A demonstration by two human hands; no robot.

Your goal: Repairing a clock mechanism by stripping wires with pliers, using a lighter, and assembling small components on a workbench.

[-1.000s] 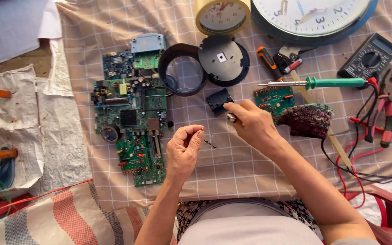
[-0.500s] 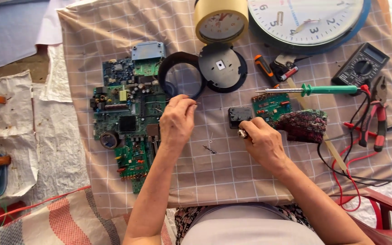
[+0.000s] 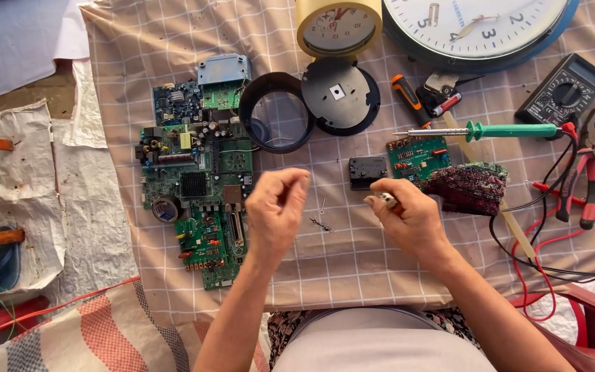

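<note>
Now right hand (image 3: 408,217) pinches a small metal part just below the black clock movement (image 3: 368,171), left hand (image 3: 277,207) loosely curled, empty-looking, farther left.

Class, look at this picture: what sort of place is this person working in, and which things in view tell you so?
Probably an informal electronics and clock repair spot, set up on a checked cloth. The signs: a green-handled soldering iron, a multimeter, bare circuit boards and opened clocks. The right hand grips a small tool.

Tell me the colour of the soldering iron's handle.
Green, on the soldering iron; seen clearly in the head view.
</note>
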